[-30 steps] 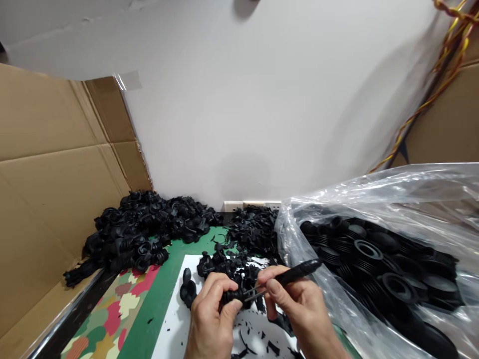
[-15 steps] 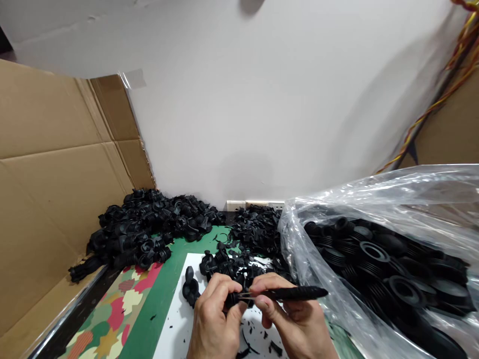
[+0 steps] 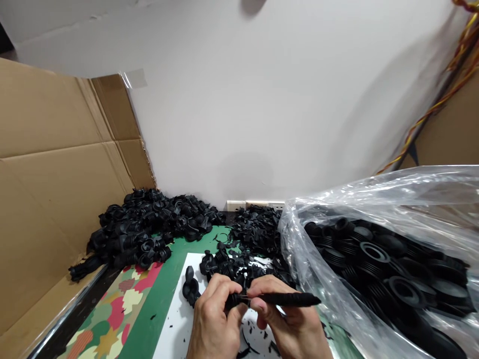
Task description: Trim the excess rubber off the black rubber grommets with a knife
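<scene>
Head-worn view, forward and down, near wall

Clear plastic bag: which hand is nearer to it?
Right. The right hand, holding a black tool, is just left of the bag; the left hand, holding a black part, is farther left.

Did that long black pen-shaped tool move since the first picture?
Yes. The outer end of the long black pen-shaped tool has swung down in view, away from the white rectangular socket strip.
</scene>
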`<state>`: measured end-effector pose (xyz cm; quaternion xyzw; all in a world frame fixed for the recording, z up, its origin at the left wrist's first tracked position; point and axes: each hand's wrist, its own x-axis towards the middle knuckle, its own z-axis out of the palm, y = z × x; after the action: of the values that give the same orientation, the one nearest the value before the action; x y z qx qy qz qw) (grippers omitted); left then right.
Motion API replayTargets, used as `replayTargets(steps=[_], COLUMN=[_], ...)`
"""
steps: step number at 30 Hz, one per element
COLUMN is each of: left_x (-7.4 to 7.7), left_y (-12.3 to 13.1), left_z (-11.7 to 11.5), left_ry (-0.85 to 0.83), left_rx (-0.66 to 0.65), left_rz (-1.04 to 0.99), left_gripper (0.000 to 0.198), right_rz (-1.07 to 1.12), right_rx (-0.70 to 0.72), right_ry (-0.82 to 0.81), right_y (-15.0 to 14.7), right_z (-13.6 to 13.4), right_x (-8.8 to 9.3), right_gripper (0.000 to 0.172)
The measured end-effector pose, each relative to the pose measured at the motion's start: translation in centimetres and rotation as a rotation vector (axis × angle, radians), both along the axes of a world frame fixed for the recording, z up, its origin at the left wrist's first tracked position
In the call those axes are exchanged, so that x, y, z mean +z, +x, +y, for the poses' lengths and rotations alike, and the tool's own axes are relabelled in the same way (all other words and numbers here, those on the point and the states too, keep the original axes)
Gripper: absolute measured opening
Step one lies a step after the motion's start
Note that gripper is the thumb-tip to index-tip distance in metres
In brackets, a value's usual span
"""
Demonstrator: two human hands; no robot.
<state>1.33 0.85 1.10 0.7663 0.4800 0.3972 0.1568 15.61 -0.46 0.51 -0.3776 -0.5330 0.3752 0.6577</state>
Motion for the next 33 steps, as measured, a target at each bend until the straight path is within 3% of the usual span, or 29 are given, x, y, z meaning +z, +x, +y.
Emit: replayTargets(steps=[2, 6, 8, 16, 24, 33], left_x=[0.1, 0.2, 0.3, -0.2, -0.7, -0.5], left_y=[0.0, 0.0, 0.0, -0.1, -0.1, -0.1], left_z=[0.0, 0.2, 0.4, 0.3, 0.1, 0.1], left_ry=[0.002, -0.018, -0.075, -0.176, -0.22, -0.097], left_rx=[-0.001, 0.056, 0.063, 0.063, 0.071, 0.039], left_rz=[-0.017, -0.099, -0.14, -0.318, -0.397, -0.195], left_gripper=[0.014, 0.019, 0.02, 0.022, 0.007, 0.014], right_rz=[0.091, 0.312, 0.345, 0.345, 0.202, 0.069], right_rx=[0.073, 0.437, 0.486, 0.089, 0.023, 0.017], right_ry=[-0.128, -0.4, -0.436, -0.405, -0.245, -0.035], right_y=[-0.1, -0.1, 0.0, 1.5, 0.4, 0.1], right_z=[-0.1, 0.1, 0.5, 1.3, 0.2, 0.1], right_x=[0.2, 0.4, 0.3, 0.7, 0.4, -0.4], right_gripper=[0.027, 0.04, 0.043, 0.04, 0.032, 0.019])
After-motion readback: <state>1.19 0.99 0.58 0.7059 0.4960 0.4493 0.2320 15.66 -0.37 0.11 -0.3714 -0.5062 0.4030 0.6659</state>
